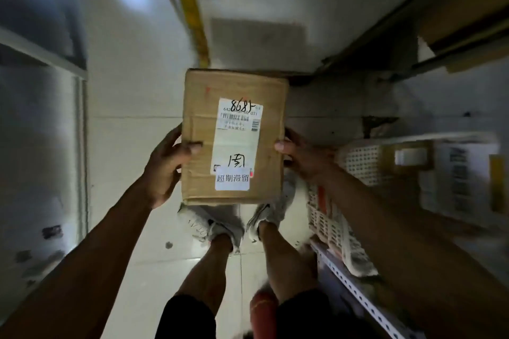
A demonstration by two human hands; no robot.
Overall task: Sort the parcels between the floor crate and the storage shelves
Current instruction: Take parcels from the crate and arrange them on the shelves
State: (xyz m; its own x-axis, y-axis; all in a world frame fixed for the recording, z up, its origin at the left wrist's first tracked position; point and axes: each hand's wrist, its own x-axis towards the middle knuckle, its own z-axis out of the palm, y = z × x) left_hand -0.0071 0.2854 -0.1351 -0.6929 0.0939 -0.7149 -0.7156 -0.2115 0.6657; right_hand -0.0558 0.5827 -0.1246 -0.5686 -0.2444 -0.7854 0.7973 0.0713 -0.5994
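Cardboard box [234,137], taped and labelled, is held level between both hands above the person's shoes. Left hand [165,165] and right hand [300,157] each clamp a side edge, thumbs on top. It looks stiff and light; side grips suit it. Crate [358,165] sits beside the right hand.

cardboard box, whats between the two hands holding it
Only the cardboard box itself: the left hand grips one side and the right hand the other, seen in the head view.
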